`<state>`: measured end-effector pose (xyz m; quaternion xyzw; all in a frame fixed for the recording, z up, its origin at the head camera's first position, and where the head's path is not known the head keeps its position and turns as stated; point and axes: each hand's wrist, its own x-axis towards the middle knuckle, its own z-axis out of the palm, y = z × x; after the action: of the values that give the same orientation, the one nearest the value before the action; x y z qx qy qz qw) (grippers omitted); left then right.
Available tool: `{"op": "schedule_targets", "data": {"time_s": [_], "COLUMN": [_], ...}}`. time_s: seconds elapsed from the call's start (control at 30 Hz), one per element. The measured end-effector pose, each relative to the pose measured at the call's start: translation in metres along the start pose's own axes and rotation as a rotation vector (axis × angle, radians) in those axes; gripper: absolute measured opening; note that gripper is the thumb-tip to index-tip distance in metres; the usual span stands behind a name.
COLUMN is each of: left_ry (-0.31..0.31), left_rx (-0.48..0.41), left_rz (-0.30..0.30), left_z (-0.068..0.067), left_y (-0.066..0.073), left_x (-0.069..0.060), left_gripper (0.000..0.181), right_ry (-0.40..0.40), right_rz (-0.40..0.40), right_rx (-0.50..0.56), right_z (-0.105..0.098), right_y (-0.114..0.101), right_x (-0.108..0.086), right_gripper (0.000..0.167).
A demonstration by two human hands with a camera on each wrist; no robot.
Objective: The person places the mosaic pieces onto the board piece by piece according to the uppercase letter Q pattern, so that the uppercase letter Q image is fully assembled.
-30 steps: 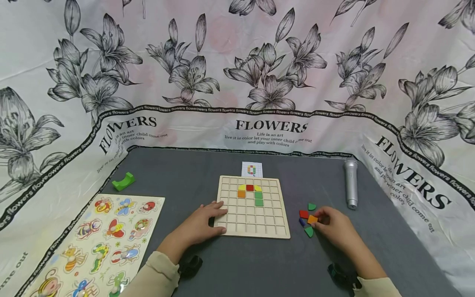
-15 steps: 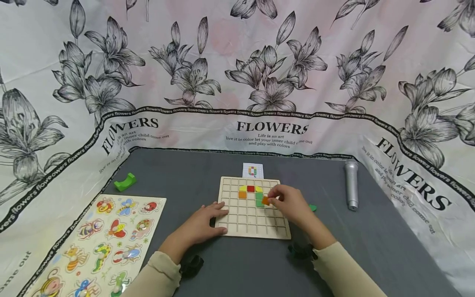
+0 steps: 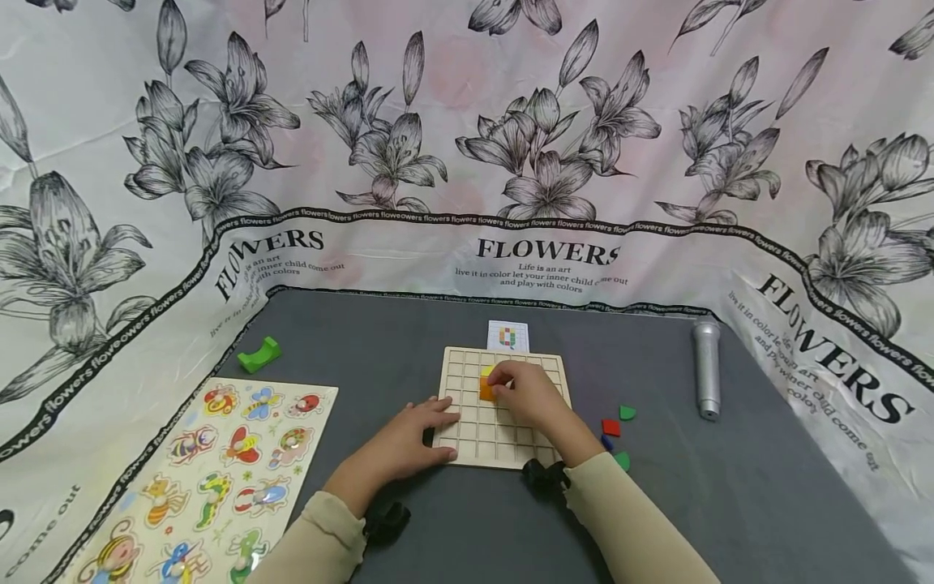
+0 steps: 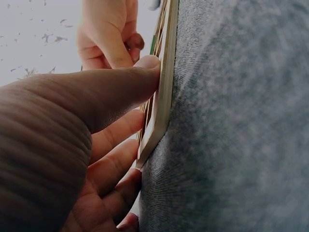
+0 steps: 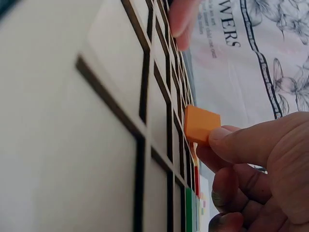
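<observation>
The right hand (image 3: 531,396) pinches an orange square (image 5: 200,124) between thumb and fingers over the upper-left part of the grid board (image 3: 467,438); whether the square touches the board cannot be told. The left hand (image 3: 404,440), fingers spread and holding nothing in a grip, rests on the board's left edge. Just behind the board lies a small pattern card (image 3: 507,332). To the board's right on the tabletop (image 3: 452,535) are a red square (image 3: 610,427), a blue piece (image 3: 607,443) and two green pieces (image 3: 627,413), with a silver cylinder (image 3: 707,369) farther right.
</observation>
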<state>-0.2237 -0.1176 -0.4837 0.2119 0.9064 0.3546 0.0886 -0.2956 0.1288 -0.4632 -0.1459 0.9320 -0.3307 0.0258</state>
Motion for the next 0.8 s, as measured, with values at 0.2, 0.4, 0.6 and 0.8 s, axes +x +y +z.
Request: {"op": "schedule_targets", "data": {"time_s": [0.2, 0.4, 0.6, 0.8], "left_ry": [0.000, 0.006, 0.009, 0.002], "left_rx": [0.011, 0.001, 0.004, 0.001], "left_rz": [-0.009, -0.007, -0.008, -0.017], "left_z": [-0.001, -0.002, -0.003, -0.002], "left_y": [0.001, 0.005, 0.007, 0.006], "left_x": [0.000, -0.001, -0.002, -0.001], "left_gripper": [0.060, 0.060, 0.061, 0.061], "right_ry": [-0.045, -0.023, -0.015, 0.006], "right_rz": [-0.016, -0.046, -0.076, -0.071], "right_rx": [-0.002, -0.066, -0.122, -0.111], "right_z": [0.000, 0.002, 0.003, -0.016], "right_y": [0.001, -0.002, -0.005, 0.003], "right_x": [-0.001, -0.002, -0.002, -0.007], "right_gripper": [0.007, 0.005, 0.007, 0.009]}}
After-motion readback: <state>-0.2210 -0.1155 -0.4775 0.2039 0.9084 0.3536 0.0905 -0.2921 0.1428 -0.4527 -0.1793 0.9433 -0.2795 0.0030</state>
